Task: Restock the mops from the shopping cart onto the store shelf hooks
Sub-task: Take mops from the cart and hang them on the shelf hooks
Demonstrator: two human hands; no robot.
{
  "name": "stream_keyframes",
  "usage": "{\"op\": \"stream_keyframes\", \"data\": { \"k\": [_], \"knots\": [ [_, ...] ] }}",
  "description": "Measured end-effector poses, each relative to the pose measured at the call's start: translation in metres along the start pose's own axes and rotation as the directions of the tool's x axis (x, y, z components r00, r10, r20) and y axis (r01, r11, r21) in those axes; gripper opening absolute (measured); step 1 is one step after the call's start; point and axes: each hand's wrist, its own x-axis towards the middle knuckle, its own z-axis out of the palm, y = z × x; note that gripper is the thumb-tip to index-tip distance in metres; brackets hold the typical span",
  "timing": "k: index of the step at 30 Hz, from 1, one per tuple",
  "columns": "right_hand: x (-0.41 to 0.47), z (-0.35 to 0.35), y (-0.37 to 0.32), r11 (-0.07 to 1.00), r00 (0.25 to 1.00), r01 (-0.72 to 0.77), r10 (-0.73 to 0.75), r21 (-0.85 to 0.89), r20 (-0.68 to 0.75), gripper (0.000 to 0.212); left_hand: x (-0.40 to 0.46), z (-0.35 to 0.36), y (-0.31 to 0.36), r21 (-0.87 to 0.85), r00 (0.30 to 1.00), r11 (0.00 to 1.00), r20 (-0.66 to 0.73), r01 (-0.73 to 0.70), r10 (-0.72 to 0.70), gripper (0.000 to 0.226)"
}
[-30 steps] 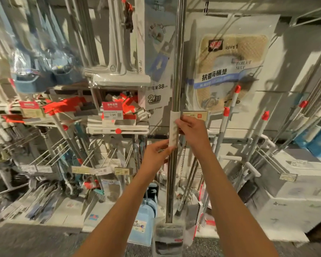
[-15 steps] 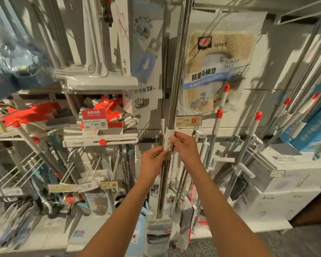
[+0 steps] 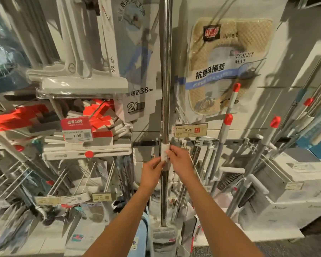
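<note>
Both forearms reach in from the bottom edge; left hand (image 3: 152, 168) and right hand (image 3: 180, 161) pinch the white sleeve (image 3: 165, 152) midway up the mop (image 3: 166, 75), whose steel pole stands upright w/ its grey head (image 3: 163, 236) low by the shelf base. Best approach, I'd judge: keep the pole plumb, lift straight, seat the top on a hook that's out of view. Behind, the toilet mat pack (image 3: 228, 64) hangs on the shelf back panel, w/ a price tag (image 3: 190, 129) just right of the pole.

White panel wall (image 3: 278, 115) behind crowded racks; dark speckled floor (image 3: 285, 249).
</note>
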Motion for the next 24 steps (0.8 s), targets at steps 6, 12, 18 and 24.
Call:
{"op": "stream_keyframes", "data": {
  "k": [6,12,18,24],
  "knots": [
    [0.038,0.005,0.025,0.999,0.999,-0.031,0.031,0.013,0.017,0.02,0.039,0.009,-0.026,-0.02,0.999,0.999,-0.015,0.051,-0.051,0.022],
    [0.074,0.02,0.055,0.997,0.997,-0.072,0.072,0.034,0.01,0.02,0.075,0.014,-0.052,-0.039,0.989,0.99,-0.035,0.139,-0.14,0.022],
    [0.112,0.039,0.097,0.989,0.989,-0.143,0.144,-0.042,0.03,0.015,0.107,0.02,-0.081,0.022,0.946,0.952,-0.116,0.306,-0.301,0.024],
    [0.139,0.047,0.116,0.981,0.98,-0.191,0.193,-0.042,0.054,0.022,0.134,0.026,-0.105,-0.035,0.966,0.971,-0.104,0.236,-0.239,0.027]
  ]
}}
